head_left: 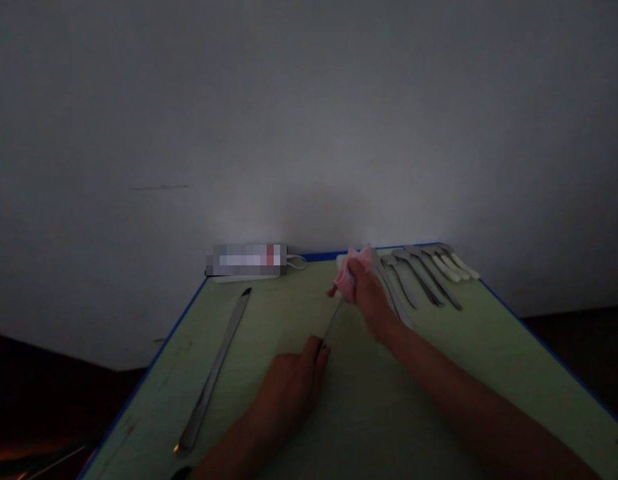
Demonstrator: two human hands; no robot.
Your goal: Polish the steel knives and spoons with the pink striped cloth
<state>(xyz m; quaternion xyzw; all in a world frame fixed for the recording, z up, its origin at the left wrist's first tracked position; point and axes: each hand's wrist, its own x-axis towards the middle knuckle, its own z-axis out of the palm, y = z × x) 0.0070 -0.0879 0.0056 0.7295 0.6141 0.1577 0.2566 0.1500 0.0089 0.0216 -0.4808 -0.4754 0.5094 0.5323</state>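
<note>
We see a wall (309, 120) behind a table (273, 310). At far right we note a row of cutlery (437, 281). Our right hand (371, 293) and left hand (295, 379) are both closed. A knife (213, 372) lies at left. Centrally, the right clasps a cloth (345, 284) about a utensil (332, 323); the left grips its near end.

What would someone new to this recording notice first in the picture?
Probably the pink cloth, bunched in the right hand near the far edge of the dim, pale green table, at the far end of a slim metal utensil gripped by the left hand. Next might be the lone knife lying aslant at left, then the row of cutlery at the far right.
</note>
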